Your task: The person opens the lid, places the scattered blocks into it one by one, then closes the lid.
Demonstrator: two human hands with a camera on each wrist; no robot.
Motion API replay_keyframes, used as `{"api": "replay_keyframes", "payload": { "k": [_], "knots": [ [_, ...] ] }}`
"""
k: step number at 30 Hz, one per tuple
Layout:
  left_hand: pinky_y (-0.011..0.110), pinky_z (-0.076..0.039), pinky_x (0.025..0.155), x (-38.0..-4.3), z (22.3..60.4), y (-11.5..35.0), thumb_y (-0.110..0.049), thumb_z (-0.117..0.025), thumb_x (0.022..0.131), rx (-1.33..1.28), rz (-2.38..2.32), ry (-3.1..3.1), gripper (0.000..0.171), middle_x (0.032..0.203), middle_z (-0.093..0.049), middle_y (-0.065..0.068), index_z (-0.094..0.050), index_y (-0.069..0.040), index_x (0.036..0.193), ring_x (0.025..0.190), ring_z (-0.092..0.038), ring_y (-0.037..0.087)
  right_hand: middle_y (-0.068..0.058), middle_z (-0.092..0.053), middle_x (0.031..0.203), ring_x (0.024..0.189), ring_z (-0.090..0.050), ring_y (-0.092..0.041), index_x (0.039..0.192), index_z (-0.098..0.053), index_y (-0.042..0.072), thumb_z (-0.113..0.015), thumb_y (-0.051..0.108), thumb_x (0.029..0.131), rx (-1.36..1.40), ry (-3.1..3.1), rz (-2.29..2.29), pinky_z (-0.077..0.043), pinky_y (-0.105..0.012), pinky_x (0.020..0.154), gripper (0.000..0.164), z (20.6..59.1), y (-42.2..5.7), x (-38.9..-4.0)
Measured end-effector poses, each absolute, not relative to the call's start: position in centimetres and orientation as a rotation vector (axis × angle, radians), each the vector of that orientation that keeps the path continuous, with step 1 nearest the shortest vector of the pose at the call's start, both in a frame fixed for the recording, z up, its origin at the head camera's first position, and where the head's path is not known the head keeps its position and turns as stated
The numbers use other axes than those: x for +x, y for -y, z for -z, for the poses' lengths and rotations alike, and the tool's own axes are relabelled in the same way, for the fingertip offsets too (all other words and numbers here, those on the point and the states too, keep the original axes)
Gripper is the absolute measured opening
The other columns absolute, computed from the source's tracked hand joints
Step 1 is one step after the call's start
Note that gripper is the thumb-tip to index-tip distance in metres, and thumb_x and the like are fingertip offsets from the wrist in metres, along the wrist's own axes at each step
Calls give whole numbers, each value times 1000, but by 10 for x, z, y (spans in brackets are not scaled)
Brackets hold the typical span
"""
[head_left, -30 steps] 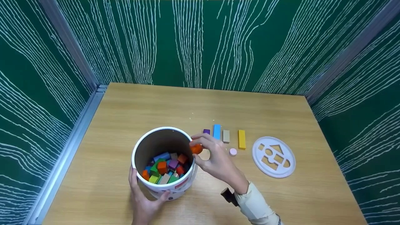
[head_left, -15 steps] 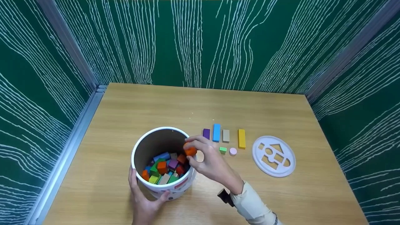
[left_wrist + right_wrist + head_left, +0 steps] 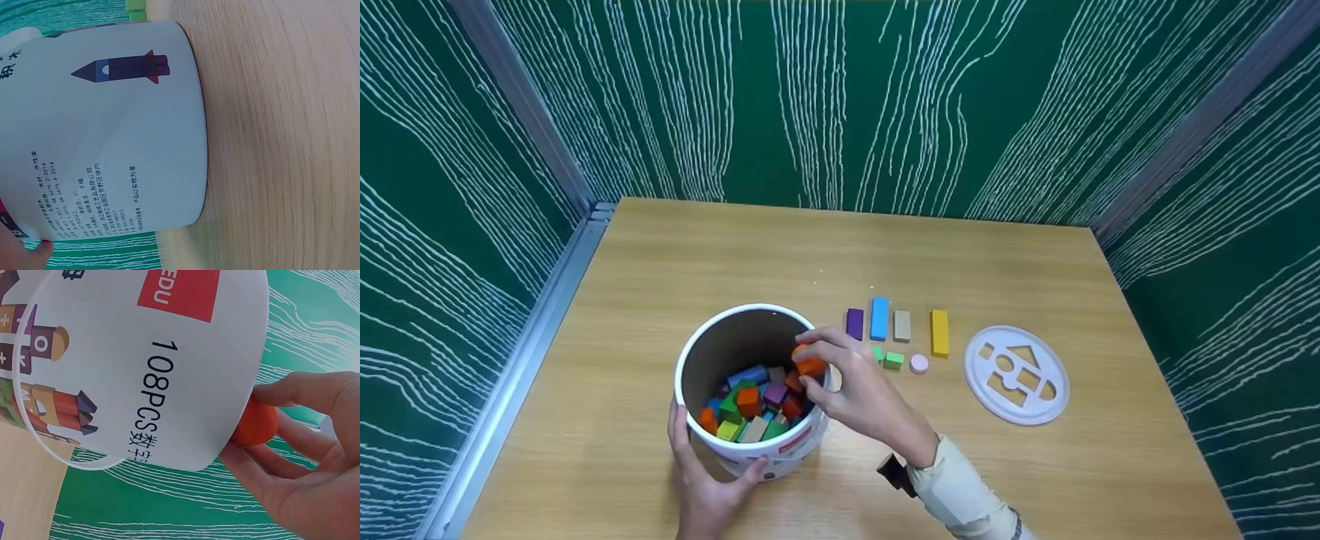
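A white round bucket (image 3: pixel 801 442) stands upright on the table, with several coloured wooden blocks (image 3: pixel 750 403) lying inside it. Thumb and fingers of my left hand (image 3: pixel 706 486) grip the bucket's near left side; in the left wrist view only a bit of that hand (image 3: pixel 25 256) shows at the lower left. My right hand (image 3: pixel 859 386) pinches an orange block (image 3: pixel 810 364) at the bucket's right rim, over the opening. In the right wrist view the same orange block (image 3: pixel 257 421) has a rounded side and sits between thumb and fingers, partly hidden by the bucket (image 3: pixel 185 371).
Right of the bucket lie a purple block (image 3: pixel 854 324), a blue block (image 3: pixel 879 319), a beige block (image 3: pixel 902 326), a yellow block (image 3: pixel 940 333), small green blocks (image 3: pixel 893 361) and a pink disc (image 3: pixel 919 364). A white lid with shaped holes (image 3: pixel 979 390) lies farther right. Green walls enclose the table.
My right hand has moved left with the orange block, from just outside the rim to over the opening. The purple and green blocks on the table have come into view. My left hand stays put.
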State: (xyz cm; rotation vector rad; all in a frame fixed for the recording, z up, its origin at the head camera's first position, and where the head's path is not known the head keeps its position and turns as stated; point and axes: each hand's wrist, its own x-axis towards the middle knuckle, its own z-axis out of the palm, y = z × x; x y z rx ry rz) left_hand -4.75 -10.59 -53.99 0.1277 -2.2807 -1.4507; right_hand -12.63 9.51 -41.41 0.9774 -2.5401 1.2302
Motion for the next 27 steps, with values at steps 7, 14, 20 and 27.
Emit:
{"api": "replay_keyframes", "payload": {
  "k": [7, 14, 20, 27],
  "knots": [
    [48, -22, 104, -47, 540, 106, -27, -84, 51, 82, 1434, 2247, 118, 146, -8, -3, -9, -22, 141, 129, -17, 22, 4, -51, 115, 103, -49, -12, 96, -63, 15, -63, 11, 79, 989, 2530, -1220, -47, -20, 83, 18, 415, -91, -126],
    [48, -22, 104, -47, 539, 107, -28, -84, 52, 90, 1425, 2260, 117, 146, -8, -4, -8, -23, 141, 130, -16, 21, 3, -50, 117, 105, -48, -13, 97, -63, 14, -62, 14, 80, 1005, 2580, -1214, -45, -20, 85, 17, 415, -88, -124],
    [49, -22, 103, -47, 541, 108, -26, -84, 51, 73, 1424, 2243, 118, 146, -9, -2, -9, -20, 141, 129, -17, 23, 3, -50, 117, 105, -48, -12, 96, -63, 17, -61, 14, 81, 1044, 2595, -1209, -45, -19, 85, 16, 415, -86, -122],
    [47, -21, 104, -47, 541, 108, -29, -83, 53, 94, 1434, 2266, 116, 146, -8, -4, -7, -23, 141, 130, -16, 21, 3, -53, 112, 99, -52, -9, 94, -63, 15, -61, 12, 80, 1103, 2609, -1168, -45, -16, 83, 14, 415, -84, -123]
  ]
}}
